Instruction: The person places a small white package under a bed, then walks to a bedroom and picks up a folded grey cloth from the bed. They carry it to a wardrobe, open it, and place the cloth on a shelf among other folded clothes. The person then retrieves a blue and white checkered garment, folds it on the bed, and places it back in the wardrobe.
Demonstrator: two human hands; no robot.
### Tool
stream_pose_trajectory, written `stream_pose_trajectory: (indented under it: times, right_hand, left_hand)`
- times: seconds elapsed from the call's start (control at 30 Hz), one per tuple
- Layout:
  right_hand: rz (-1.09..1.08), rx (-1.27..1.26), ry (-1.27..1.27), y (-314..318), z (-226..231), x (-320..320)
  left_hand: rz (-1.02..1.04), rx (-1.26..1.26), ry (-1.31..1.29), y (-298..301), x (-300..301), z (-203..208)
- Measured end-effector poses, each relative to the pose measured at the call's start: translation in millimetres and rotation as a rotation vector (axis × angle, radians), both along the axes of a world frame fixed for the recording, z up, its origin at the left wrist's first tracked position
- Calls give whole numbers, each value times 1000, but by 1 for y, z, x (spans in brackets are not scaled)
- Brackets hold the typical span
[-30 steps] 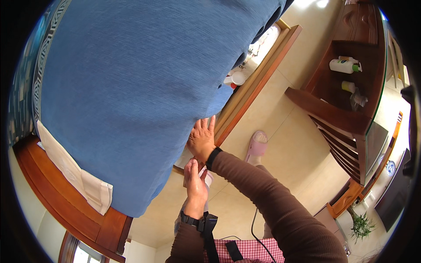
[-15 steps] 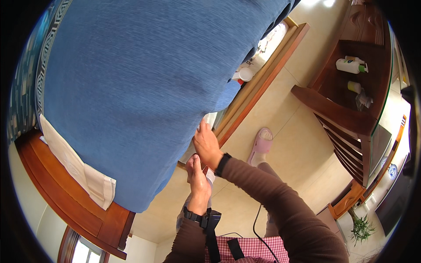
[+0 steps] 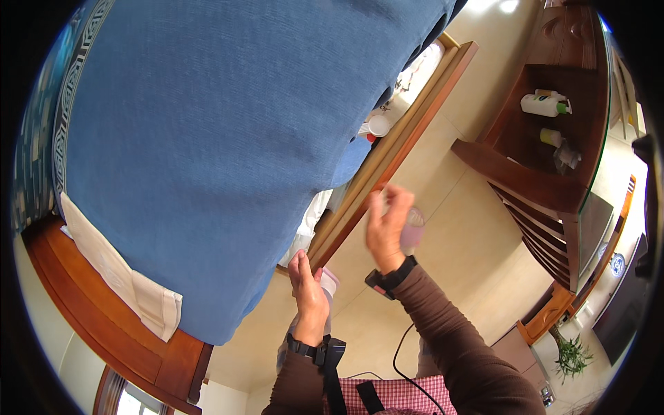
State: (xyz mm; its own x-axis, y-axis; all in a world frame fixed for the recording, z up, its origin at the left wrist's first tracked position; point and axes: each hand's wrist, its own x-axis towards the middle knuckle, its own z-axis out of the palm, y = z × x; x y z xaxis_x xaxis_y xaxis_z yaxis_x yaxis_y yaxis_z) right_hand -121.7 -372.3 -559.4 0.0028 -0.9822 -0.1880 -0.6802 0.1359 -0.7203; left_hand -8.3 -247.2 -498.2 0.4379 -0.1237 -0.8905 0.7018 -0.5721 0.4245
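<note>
Blue bedspread [image 3: 207,152] hanging steeply, 2 hands [image 3: 308,294] near wooden frame [image 3: 387,152]

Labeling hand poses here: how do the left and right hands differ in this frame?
The left hand sits low at the wooden bed frame, beside the edge of the blue bedspread, and looks sharp; the right hand is raised over the floor, touching nothing, and motion-blurred. The left hand's fingers lie close together; the right hand's are loosely spread. Both wear black wristbands and brown sleeves.

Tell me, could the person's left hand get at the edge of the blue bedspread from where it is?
Probably yes: the left hand is raised right beside the blue bedspread and the bed's wooden side rail, with nothing visible between them.
</note>
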Motion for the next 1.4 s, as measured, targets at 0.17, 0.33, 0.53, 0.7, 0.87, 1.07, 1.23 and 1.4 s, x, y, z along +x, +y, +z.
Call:
stream_pose_trajectory:
  times: [0.17, 0.33, 0.53, 0.7, 0.87, 1.07, 1.23, 1.4]
  right_hand:
    - [-499, 723, -994, -40, -26, -8]
    - [-417, 888, -1230, -48, -10, 5]
    - [-280, 878, -1261, -66, -8, 42]
    - [-303, 914, -1447, -81, -11, 73]
    - [-306, 865, -1253, -79, -24, 74]
    - [-466, 918, -1386, -88, -6, 59]
    - [-177, 739, -1101, -102, 51, 23]
    - [-271, 743, -928, -82, 112, -73]
  left_hand:
    - [-79, -63, -32, -10, 7, 6]
    - [-104, -161, -67, -20, 10, 13]
    - [-132, -257, -121, -22, 16, 19]
    - [-123, -302, -146, -16, 21, 17]
    - [-121, -313, -165, -9, 22, 8]
    - [-288, -317, -247, 13, 12, -15]
    - [-213, -167, -224, 48, -14, -12]
    - [-20, -166, -51, 85, -27, 67]
